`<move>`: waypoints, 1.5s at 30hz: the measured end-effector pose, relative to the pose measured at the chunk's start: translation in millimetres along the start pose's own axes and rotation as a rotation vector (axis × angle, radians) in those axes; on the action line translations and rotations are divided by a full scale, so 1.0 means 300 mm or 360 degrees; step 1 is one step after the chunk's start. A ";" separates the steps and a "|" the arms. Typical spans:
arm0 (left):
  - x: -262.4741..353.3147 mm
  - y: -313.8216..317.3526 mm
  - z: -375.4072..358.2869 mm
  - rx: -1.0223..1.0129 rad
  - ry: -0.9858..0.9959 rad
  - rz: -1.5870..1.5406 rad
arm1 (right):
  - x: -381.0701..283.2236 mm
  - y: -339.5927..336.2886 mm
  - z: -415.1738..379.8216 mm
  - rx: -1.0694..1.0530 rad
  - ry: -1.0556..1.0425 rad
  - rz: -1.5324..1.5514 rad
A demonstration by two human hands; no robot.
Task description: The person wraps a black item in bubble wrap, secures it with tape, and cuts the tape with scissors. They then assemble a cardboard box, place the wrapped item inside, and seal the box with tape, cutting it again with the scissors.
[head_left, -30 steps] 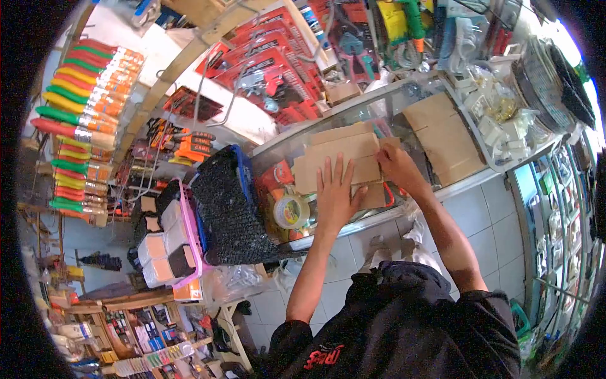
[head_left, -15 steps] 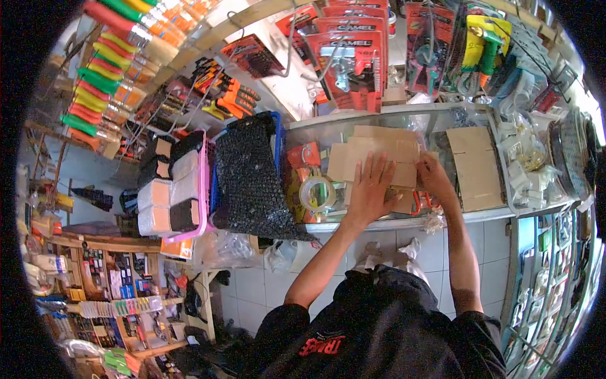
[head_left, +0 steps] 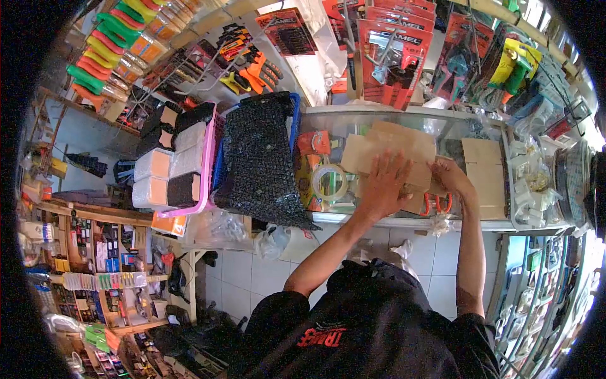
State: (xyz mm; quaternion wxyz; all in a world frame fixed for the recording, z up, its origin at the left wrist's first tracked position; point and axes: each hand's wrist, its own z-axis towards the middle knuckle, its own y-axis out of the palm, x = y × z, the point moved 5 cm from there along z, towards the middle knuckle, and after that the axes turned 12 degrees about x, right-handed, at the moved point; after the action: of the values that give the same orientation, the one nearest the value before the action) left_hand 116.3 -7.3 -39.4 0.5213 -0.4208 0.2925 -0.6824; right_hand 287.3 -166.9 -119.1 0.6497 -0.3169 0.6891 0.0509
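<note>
A piece of brown cardboard (head_left: 399,140) with creases and flaps lies on the glass counter. My left hand (head_left: 386,184) rests flat on it, fingers spread. At the cardboard's right edge is my right hand (head_left: 452,177), its fingers bent and pinched on a flap. Red-orange loops (head_left: 439,203), like scissor handles, show just below that flap. To the left of the cardboard lies a roll of clear tape (head_left: 329,182). Another flat cardboard piece (head_left: 485,178) is on the counter to the right of my right hand.
A pink basket (head_left: 208,167) of wrapped boxes and a blue crate (head_left: 295,120) covered by black bubble wrap (head_left: 259,161) stand left. Carded tools (head_left: 394,63) and paintbrushes (head_left: 104,54) hang above. Plastic bags of fittings (head_left: 536,183) sit at the right end.
The head view has shifted, so the counter and hands appear farther right. My left hand still presses on the cardboard and my right hand stays at its right edge.
</note>
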 end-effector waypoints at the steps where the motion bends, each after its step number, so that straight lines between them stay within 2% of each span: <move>1: -0.001 -0.003 -0.002 0.0019 -0.0002 -0.0023 | 0.004 0.001 -0.004 -0.0011 0.0020 0.0103; 2: 0.000 -0.004 -0.007 0.0040 -0.0007 -0.0046 | 0.005 0.002 -0.010 -0.0021 0.0041 0.0206; 4: -0.005 -0.006 -0.009 0.0061 -0.0014 -0.0073 | -0.221 -0.029 -0.119 -0.0114 0.0260 0.0077; 7: -0.007 0.003 -0.014 0.0054 -0.0017 -0.0087 | -0.192 -0.025 -0.098 -0.0081 0.0141 0.0057; 10: -0.005 -0.006 -0.006 0.0053 -0.0007 -0.0100 | -0.193 -0.041 -0.109 -0.0005 0.0296 -0.0249; 13: -0.005 -0.033 -0.007 0.0061 0.0003 -0.0156 | -0.170 -0.040 -0.103 -0.0071 0.0397 -0.0149; 15: -0.002 -0.043 -0.010 0.0102 0.0022 -0.0203 | -0.093 -0.037 -0.062 -0.0019 0.0023 -0.0195; 16: -0.009 -0.067 -0.006 0.0165 0.0029 -0.0249 | -0.106 -0.034 -0.051 0.0017 -0.0168 -0.0214; 18: -0.016 -0.112 -0.013 0.0279 0.0039 -0.0360 | -0.105 -0.039 -0.052 0.0109 -0.0090 -0.0069; 21: -0.043 -0.256 -0.073 0.0644 -0.0011 -0.0387 | -0.183 -0.041 -0.124 0.0243 -0.0050 0.0014; 25: -0.167 -0.386 -0.222 0.0845 -0.0346 -0.0244 | -0.213 -0.103 -0.164 0.0311 0.0061 0.0133; 28: -0.232 -0.418 -0.323 0.0665 -0.0472 0.0042 | -0.269 -0.122 -0.234 0.0462 0.0078 0.0209; 31: -0.256 -0.364 -0.373 0.0294 -0.0347 0.0313 | -0.316 -0.124 -0.317 0.0479 0.0169 0.0270; 34: -0.276 -0.360 -0.377 0.0317 -0.0327 0.0311 | -0.400 -0.084 -0.412 0.0523 0.0018 0.0217; 37: -0.264 -0.400 -0.404 0.0747 -0.0461 -0.0201 | -0.457 -0.031 -0.527 0.0521 0.0057 0.0250; 40: -0.198 -0.443 -0.444 0.0815 -0.0744 -0.0963 | -0.487 0.075 -0.616 0.0476 -0.0040 0.0225; 41: -0.155 -0.466 -0.454 0.0784 -0.0819 -0.1202 | -0.518 0.119 -0.649 0.0375 -0.0188 0.0080; 42: -0.121 -0.474 -0.469 0.0700 -0.0798 -0.1327 | -0.557 0.163 -0.685 0.0275 -0.0334 -0.0066; 44: -0.069 -0.481 -0.488 0.0526 -0.0756 -0.1577 | -0.613 0.259 -0.763 0.0037 -0.0210 0.0173; 45: -0.034 -0.523 -0.473 0.0595 -0.0465 -0.1317 | -0.643 0.287 -0.790 -0.0017 -0.0409 0.0180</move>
State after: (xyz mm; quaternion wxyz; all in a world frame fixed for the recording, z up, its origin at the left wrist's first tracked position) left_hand -80.2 41.5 22.0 0.3081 -0.4926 -0.1037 -0.8073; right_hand 30.7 -141.1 66.0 0.7271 -0.2719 0.6166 0.1312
